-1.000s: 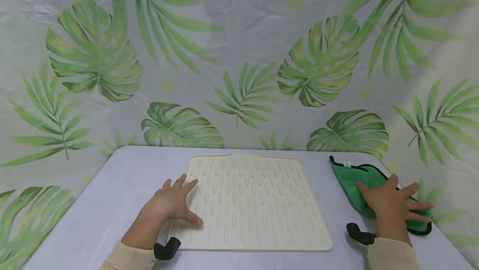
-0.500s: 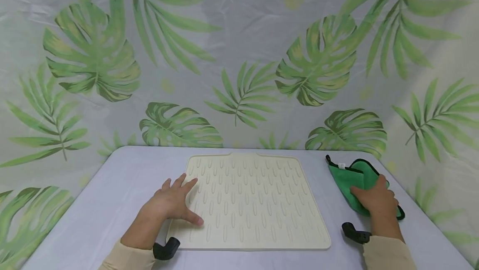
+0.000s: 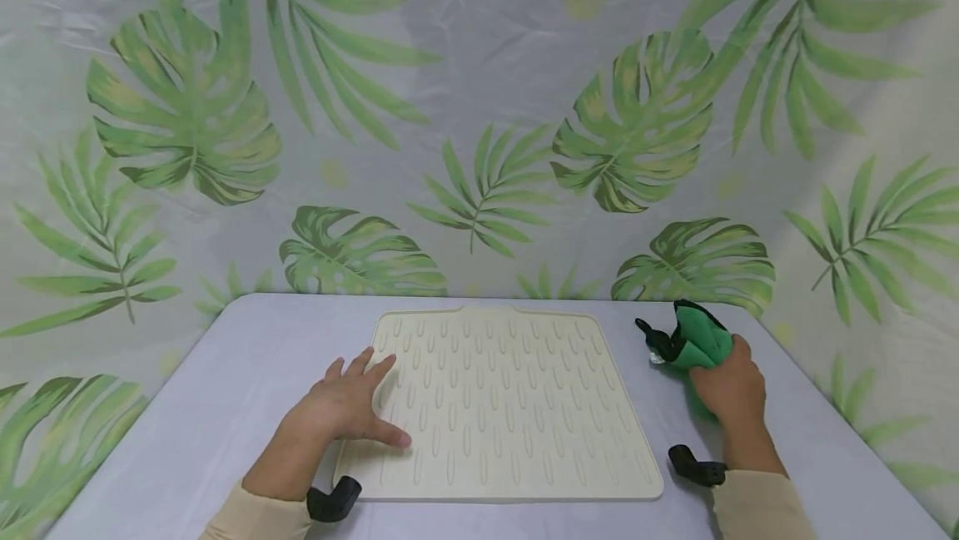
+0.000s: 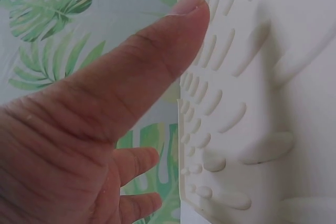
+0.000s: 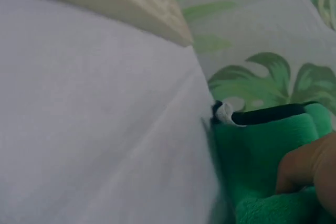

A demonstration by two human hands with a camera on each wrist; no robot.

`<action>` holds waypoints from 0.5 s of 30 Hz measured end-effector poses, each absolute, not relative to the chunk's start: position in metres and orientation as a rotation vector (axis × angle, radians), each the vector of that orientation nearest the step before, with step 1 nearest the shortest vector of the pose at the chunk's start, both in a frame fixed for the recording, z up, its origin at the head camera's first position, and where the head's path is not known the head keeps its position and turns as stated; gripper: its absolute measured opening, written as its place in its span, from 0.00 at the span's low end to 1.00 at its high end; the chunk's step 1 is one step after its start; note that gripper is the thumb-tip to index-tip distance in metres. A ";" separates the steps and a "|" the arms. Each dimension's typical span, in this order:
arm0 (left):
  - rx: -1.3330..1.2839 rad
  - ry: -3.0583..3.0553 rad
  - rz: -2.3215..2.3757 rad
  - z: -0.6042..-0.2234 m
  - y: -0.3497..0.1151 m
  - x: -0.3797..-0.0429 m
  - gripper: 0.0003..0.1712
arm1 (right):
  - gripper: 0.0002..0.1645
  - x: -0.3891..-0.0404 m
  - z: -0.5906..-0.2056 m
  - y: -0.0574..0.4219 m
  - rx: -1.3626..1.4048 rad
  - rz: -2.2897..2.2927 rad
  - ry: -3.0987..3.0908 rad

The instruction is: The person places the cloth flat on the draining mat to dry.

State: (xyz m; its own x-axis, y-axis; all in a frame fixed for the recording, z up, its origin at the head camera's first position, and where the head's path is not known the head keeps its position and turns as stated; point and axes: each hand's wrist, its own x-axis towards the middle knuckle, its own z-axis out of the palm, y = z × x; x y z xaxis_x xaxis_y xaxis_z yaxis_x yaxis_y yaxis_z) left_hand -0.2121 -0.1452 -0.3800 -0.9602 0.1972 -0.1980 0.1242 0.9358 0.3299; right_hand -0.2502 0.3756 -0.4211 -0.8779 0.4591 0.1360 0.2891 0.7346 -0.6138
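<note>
A green cloth [image 3: 700, 336] with black edging, a black hanging loop and a small white tag is bunched up in my right hand [image 3: 732, 386], to the right of the mat. In the right wrist view, bent fingers [image 5: 310, 166] press into folds of the green cloth [image 5: 252, 156]. My left hand [image 3: 346, 405] has its fingers spread at the left edge of a cream mat [image 3: 509, 407] with rows of raised oval ridges. Seen from the left wrist, the thumb [image 4: 152, 51] stretches out straight over the mat [image 4: 315, 103], which it grips with nothing curled.
A white-covered table [image 3: 262, 357] carries the mat at its middle. Behind it hangs a pale curtain [image 3: 479, 107] printed with green leaves. Black camera mounts [image 3: 335, 498] jut from both sleeves near the tabletop.
My right hand's fingers have closed from spread out flat on the cloth to gripping it, bunching it up and drawing it leftward. The left hand has stayed in place.
</note>
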 end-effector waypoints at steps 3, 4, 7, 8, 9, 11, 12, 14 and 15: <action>0.242 2.866 0.470 -0.379 -0.145 -0.213 0.72 | 0.45 -0.249 -0.413 0.374 -0.665 1.050 -2.529; 0.243 2.867 0.472 -0.378 -0.146 -0.213 0.72 | 0.44 -0.249 -0.410 0.373 -0.679 1.113 -2.481; 0.247 2.872 0.473 -0.377 -0.146 -0.213 0.71 | 0.44 -0.249 -0.401 0.368 -0.694 1.286 -2.353; 0.246 2.872 0.475 -0.377 -0.146 -0.213 0.71 | 0.44 -0.249 -0.399 0.366 -0.690 1.335 -2.317; 0.244 2.871 0.478 -0.377 -0.146 -0.212 0.71 | 0.45 -0.249 -0.396 0.364 -0.686 1.368 -2.287; 0.242 2.867 0.483 -0.377 -0.146 -0.212 0.71 | 0.45 -0.249 -0.391 0.359 -0.670 1.399 -2.249; 0.240 2.866 0.484 -0.377 -0.146 -0.212 0.71 | 0.45 -0.249 -0.389 0.356 -0.658 1.407 -2.234; 0.235 2.864 0.488 -0.377 -0.146 -0.212 0.71 | 0.45 -0.248 -0.385 0.349 -0.618 1.425 -2.213; 0.233 2.863 0.491 -0.378 -0.146 -0.212 0.71 | 0.44 -0.248 -0.383 0.345 -0.593 1.434 -2.201</action>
State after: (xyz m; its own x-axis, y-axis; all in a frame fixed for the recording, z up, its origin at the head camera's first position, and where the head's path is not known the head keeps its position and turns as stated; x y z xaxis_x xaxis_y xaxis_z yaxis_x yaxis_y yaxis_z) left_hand -0.2118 -0.1460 -0.3775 -0.9616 0.1931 -0.1951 0.1171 0.9314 0.3448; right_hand -0.2478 0.3453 -0.3825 -0.8088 0.5732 0.1318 0.1112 0.3691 -0.9227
